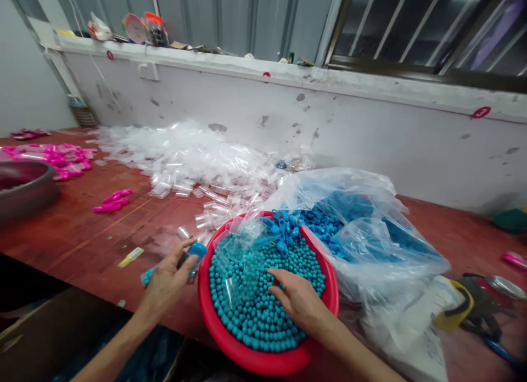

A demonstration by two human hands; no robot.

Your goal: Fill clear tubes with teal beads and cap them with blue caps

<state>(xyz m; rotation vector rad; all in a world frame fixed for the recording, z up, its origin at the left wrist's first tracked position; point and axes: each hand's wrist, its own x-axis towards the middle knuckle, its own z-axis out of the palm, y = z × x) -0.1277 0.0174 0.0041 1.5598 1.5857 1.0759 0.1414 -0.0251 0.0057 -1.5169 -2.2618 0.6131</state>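
Note:
A red bowl [325, 264] at the table's near edge is full of small teal balls [251, 310], with a few clear bags and blue plastic pieces at its far side. My right hand [298, 299] rests on the balls, fingers curled down into them. Just left of the bowl, my left hand [167, 280] is shut on a small clear bag holding blue pieces [196, 251].
A big clear sack of blue parts [362, 228] lies right of the bowl. A heap of empty clear bags [193, 157] covers the back of the red table [82, 234]. Pink filled bags [57, 154], loose pink pieces [112, 201] and a metal basin [24, 187] sit at left.

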